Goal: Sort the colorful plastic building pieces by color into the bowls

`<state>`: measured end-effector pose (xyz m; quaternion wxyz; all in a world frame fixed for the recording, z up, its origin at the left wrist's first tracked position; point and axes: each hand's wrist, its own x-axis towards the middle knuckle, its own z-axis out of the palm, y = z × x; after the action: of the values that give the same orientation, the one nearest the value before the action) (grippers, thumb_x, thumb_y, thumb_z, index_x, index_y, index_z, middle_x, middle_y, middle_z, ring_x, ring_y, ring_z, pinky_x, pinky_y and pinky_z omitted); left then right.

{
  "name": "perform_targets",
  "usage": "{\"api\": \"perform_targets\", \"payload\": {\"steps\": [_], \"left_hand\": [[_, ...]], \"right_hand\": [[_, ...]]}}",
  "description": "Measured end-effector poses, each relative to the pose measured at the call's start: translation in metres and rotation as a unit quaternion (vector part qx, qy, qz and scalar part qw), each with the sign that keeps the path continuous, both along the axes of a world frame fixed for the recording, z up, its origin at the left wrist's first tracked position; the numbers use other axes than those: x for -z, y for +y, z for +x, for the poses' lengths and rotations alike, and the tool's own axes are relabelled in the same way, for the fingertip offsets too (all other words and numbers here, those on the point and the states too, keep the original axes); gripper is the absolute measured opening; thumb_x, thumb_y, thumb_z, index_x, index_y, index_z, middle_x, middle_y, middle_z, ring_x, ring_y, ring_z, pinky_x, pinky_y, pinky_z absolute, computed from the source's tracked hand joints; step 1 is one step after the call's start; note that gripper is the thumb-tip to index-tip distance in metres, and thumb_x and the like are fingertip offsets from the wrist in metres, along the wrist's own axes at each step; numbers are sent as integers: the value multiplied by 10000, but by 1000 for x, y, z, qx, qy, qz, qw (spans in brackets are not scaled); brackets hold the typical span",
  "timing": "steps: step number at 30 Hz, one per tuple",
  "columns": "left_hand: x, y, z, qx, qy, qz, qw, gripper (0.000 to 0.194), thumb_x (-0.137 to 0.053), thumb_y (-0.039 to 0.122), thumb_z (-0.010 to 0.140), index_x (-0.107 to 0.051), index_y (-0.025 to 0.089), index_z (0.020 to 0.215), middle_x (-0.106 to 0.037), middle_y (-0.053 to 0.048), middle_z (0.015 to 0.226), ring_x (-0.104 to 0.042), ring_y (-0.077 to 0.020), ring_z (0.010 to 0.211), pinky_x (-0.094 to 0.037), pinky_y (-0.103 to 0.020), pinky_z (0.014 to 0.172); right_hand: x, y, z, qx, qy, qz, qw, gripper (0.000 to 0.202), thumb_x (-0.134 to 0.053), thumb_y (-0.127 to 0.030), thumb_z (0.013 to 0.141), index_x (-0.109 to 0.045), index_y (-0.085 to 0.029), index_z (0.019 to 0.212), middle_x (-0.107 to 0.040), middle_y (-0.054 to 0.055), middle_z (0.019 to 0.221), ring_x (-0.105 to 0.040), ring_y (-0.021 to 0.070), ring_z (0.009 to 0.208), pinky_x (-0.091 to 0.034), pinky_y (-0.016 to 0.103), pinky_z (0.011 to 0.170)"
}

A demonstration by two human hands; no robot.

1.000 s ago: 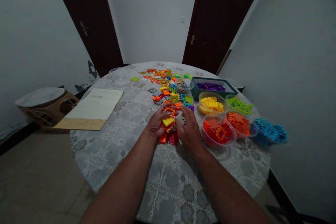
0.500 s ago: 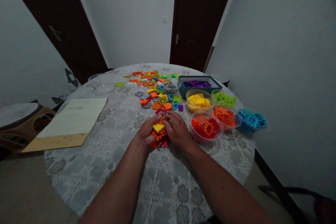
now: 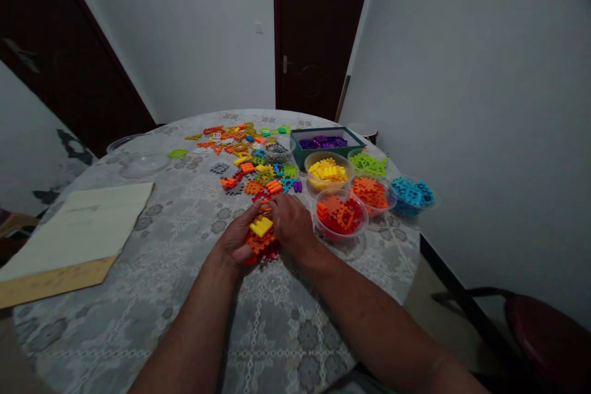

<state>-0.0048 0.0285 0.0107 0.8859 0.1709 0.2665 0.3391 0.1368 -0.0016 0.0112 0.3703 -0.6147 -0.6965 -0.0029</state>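
Note:
My left hand (image 3: 236, 239) is curled around a handful of toothed plastic building pieces, holding them just above the tablecloth. Among them are a yellow piece (image 3: 261, 226) on top and an orange piece (image 3: 263, 242) beneath it. The fingers of my right hand (image 3: 294, 223) are closed at the far side of the handful, by a small orange part; its fingertips are partly hidden. Red pieces (image 3: 271, 253) show below the hands. Beyond the fingers lie loose pieces of several colours, among them an orange block (image 3: 274, 187) and a purple block (image 3: 298, 186).
Right of my hands stand clear bowls of red and orange (image 3: 341, 235), orange (image 3: 392, 203), yellow (image 3: 308, 180), green (image 3: 369, 163) and blue pieces (image 3: 412, 196). Behind them are a green box (image 3: 298, 157) of purple pieces and a bowl of grey ones (image 3: 277, 149). A paper-topped board (image 3: 87, 221) lies left.
The view has swung to the right, so everything sits further left in the picture. My right hand has turned, its fingers now more curled against the handful. My left hand keeps its hold.

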Motion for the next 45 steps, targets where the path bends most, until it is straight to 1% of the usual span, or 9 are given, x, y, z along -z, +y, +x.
{"api": "perform_targets", "payload": {"steps": [7, 13, 18, 23, 26, 29, 36, 40, 45], "left_hand": [[-5, 3, -8, -66, 18, 0, 998, 284, -718, 381, 979, -710, 167, 1165, -797, -133, 1015, -796, -259, 829, -684, -438, 766], [-7, 6, -11, -93, 5, 10, 996, 417, -665, 469, 1011, -671, 149, 1279, -783, -142, 1045, -768, -218, 775, -681, -415, 704], [-5, 7, -9, -98, -41, 5, 994, 484, -621, 559, 1015, -671, 135, 1242, -778, -129, 981, -760, -217, 741, -671, -409, 685], [-4, 8, -9, -96, -53, -2, 994, 567, -532, 632, 1029, -679, 118, 1217, -778, -145, 957, -766, -240, 734, -667, -446, 682], [-3, 8, -9, -102, -50, -3, 994, 578, -510, 646, 1031, -682, 120, 1197, -780, -146, 956, -770, -248, 740, -666, -459, 689], [-2, 9, -9, -104, -41, -6, 994, 590, -523, 666, 1017, -682, 127, 1199, -783, -148, 970, -773, -253, 751, -665, -462, 689], [-3, 8, -5, -90, -25, 19, 995, 627, -509, 684, 1015, -690, 123, 1230, -790, -171, 1007, -790, -268, 795, -670, -447, 715], [-4, 6, -3, -91, 3, 25, 996, 627, -485, 666, 1033, -691, 110, 1234, -791, -205, 1081, -804, -305, 904, -668, -453, 788], [1, 7, -2, -83, 4, 27, 996, 634, -496, 688, 1019, -700, 127, 1234, -798, -179, 1016, -805, -295, 880, -664, -427, 757]], "right_hand": [[-45, -19, 12, 24, 62, 102, 992, 254, -403, -308, 1128, -641, -240, 1070, -713, 69, 1000, -655, 218, 953, -509, 327, 887], [-98, -54, 111, 153, 52, 86, 983, 272, -478, -413, 1072, -673, -228, 1030, -731, 62, 950, -655, 220, 859, -479, 335, 800], [-75, -64, 218, 294, -40, 20, 955, 287, -483, -417, 986, -689, -221, 945, -718, 105, 867, -594, 243, 737, -428, 369, 724], [-41, -61, 270, 254, -146, -22, 956, 329, -444, -369, 945, -708, -182, 886, -724, 170, 870, -610, 285, 778, -479, 422, 783], [-44, -63, 253, 231, -149, 46, 961, 378, -419, -336, 961, -736, -144, 1033, -750, 201, 1006, -657, 329, 931, -510, 475, 908], [-60, -67, 200, 167, -90, 82, 979, 347, -442, -343, 1016, -734, -179, 1105, -759, 172, 1095, -687, 312, 1017, -524, 468, 969], [-72, -61, 41, -148, -99, 36, 983, 251, -552, -272, 1054, -678, -206, 1260, -731, 128, 1260, -631, 283, 1202, -482, 486, 1103], [-63, -43, -3, -132, -188, -47, 972, 287, -605, -324, 1039, -680, -164, 1264, -712, 166, 1258, -591, 320, 1219, -489, 490, 1069], [-55, -31, -10, -107, -242, -98, 959, 235, -591, -329, 1040, -712, -166, 1159, -727, 173, 1169, -606, 329, 1147, -503, 471, 982]]}}
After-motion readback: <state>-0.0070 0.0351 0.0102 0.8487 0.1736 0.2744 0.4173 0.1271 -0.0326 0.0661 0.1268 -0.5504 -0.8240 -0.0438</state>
